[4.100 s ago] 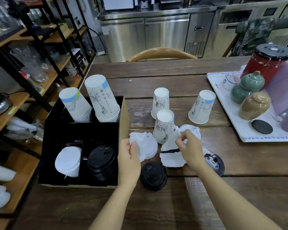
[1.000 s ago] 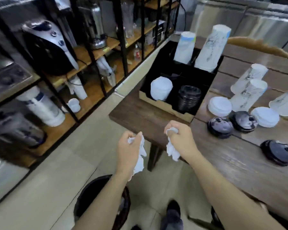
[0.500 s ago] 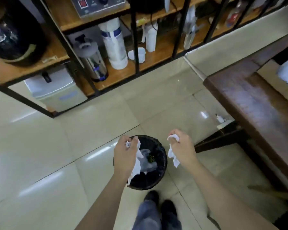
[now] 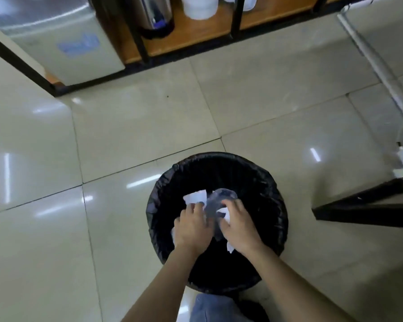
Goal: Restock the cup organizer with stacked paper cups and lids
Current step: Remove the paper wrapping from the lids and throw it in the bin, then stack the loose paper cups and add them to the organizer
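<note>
Both my hands hover over a black-lined trash bin on the tiled floor. My left hand holds crumpled white paper, which sticks out past its fingertips and below its palm. Close beside it, my right hand holds another white paper scrap. A greyish piece of plastic lies in the bin between the hands. The cup organizer, the paper cups and the lids are out of view.
A black-framed wooden shelf runs along the top, holding a steel box, a metal canister and a white container. A dark table leg juts in at right. My shoes are below the bin.
I have turned away from the table and looked down. Both hands carried the white paper over the bin, moved lower into its mouth and came close together.
</note>
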`<state>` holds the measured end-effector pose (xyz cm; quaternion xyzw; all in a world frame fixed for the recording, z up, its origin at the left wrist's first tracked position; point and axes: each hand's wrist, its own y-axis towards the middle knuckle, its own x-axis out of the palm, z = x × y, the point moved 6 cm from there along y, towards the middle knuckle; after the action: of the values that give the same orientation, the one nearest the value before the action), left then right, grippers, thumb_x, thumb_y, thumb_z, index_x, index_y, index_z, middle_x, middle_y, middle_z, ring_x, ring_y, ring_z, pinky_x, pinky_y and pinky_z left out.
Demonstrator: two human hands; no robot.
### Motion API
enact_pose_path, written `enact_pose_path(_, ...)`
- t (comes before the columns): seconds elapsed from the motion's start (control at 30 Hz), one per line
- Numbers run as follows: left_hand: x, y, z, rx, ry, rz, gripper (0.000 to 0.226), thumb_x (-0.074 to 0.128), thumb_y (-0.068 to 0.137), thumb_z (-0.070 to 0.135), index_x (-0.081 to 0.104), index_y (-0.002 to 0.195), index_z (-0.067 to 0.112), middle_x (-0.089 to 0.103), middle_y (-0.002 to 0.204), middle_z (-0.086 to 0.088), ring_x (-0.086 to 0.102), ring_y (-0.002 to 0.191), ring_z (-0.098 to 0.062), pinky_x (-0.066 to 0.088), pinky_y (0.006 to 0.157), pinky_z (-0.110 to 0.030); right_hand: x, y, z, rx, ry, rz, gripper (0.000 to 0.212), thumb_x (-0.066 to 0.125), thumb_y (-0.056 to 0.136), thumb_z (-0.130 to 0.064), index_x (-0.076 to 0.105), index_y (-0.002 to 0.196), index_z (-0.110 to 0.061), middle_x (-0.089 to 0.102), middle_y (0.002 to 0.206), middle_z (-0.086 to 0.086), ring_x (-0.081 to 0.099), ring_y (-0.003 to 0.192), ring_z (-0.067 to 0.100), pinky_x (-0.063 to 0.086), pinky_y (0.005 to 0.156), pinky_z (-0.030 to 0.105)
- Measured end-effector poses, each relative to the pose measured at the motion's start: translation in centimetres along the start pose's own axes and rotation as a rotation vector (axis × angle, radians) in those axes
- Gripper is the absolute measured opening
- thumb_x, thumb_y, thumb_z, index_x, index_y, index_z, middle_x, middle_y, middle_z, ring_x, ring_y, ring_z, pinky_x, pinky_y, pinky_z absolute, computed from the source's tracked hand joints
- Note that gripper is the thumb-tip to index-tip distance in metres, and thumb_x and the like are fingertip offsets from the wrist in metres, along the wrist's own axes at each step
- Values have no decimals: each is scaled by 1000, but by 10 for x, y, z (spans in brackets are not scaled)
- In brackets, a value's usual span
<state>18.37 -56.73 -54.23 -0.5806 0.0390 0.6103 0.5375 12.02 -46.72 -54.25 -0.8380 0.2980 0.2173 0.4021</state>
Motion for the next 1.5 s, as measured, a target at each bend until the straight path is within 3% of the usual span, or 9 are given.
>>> enact_pose_path(0.1, 44, 8, -17, 21, 223, -230, 59, 40, 92, 43, 23, 144, 19, 30, 150, -7, 32, 134, -32, 28, 107, -47, 41, 13, 32, 15, -375, -295, 78, 53, 88, -39, 6, 149, -29, 18, 156, 6, 21, 141, 30, 18, 112, 45)
enact_pose_path(0.17, 50, 2, -22, 51, 328, -309, 68, 38, 92, 48, 12, 149, 21, 18, 157, -9, 21, 141, -32, 19, 113, -46, 43, 9, 39, 10, -463, -361, 86, 54, 85, -49, -2, 148, -35, 10, 159, 6, 15, 143, 30, 14, 114, 44)
enact_pose_path(0.23, 35, -10, -21, 45, 336, -296, 72, 39, 92, 52, 8, 150, 23, 12, 159, -7, 14, 144, -30, 14, 116, -45, 27, 0, 29, -25, -475, -277, 86, 51, 84, -56, -2, 149, -33, 13, 159, 7, 19, 143, 29, 17, 114, 42)
enact_pose_path(0.57, -183, -119, 78, 216, 124, 251, 63, 44, 91, 48, 26, 147, 24, 32, 153, 1, 28, 141, -19, 17, 115, -33, -174, -118, -114, -207, -381, 201, 83, 45, 85, -61, 1, 149, -33, 20, 157, 6, 26, 142, 22, 21, 112, 36)
enact_pose_path(0.73, -292, -188, 154, 368, 69, 403, 62, 47, 88, 48, 35, 143, 23, 42, 148, -2, 37, 136, -21, 26, 113, -38, -284, -202, -189, -263, -381, 416, 83, 34, 83, -68, -5, 148, -35, 25, 155, 8, 31, 139, 24, 24, 111, 35)
enact_pose_path(0.87, -361, -230, 209, 468, -23, 452, 72, 31, 79, 58, 37, 142, 25, 45, 144, 0, 39, 133, -20, 29, 111, -38, -360, -261, -225, -270, -366, 562, 83, 40, 86, -63, -7, 147, -35, 28, 154, 9, 35, 137, 25, 25, 110, 37)
enact_pose_path(1.1, -421, -284, 297, 662, 10, 477, 78, 22, 75, 61, 42, 138, 21, 46, 143, 0, 41, 130, -20, 29, 108, -35, -458, -343, -232, -125, -389, 849, 80, 39, 78, -66, 25, 146, -26, 56, 134, 14, 60, 115, 31, 48, 91, 42)
enact_pose_path(1.23, -426, -309, 348, 804, 19, 422, 59, 43, 90, 49, 34, 143, 25, 40, 147, 5, 34, 134, -16, 23, 110, -30, -492, -387, -215, -43, -370, 970, 79, 38, 78, -68, 25, 146, -29, 53, 138, 10, 56, 121, 28, 44, 96, 41)
enact_pose_path(1.5, -384, -359, 448, 1032, 18, 277, 58, 46, 90, 48, 33, 144, 29, 40, 148, 5, 32, 137, -14, 27, 114, -39, -533, -473, -149, 159, -317, 1116, 80, 34, 77, -68, 25, 146, -30, 52, 139, 8, 53, 123, 27, 41, 96, 40)
